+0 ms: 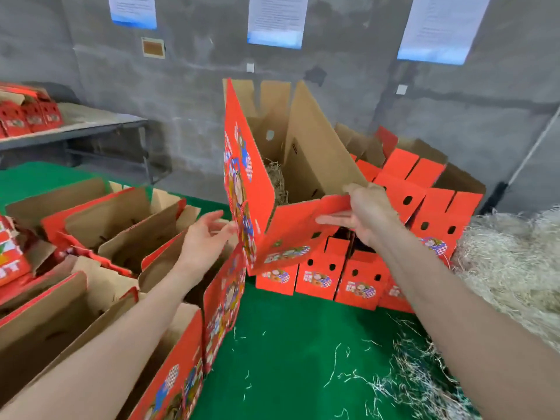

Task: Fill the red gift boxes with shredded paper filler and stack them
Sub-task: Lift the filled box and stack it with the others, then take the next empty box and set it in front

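in the centre of the frame an open red gift box (251, 189) is held tilted above the green table cover (291, 344), its flaps standing up. some shredded paper (277, 180) lies inside it. the right hand (363, 213) pinches the box's near side flap, thumb over the edge and fingers along the red face. the left hand (209, 234) is spread and relaxed, fingertips at the printed side. behind, centre right, are stacked red boxes (418, 204). a loose filler pile (515, 268) fills the right edge and empty open boxes (121, 222) the left.
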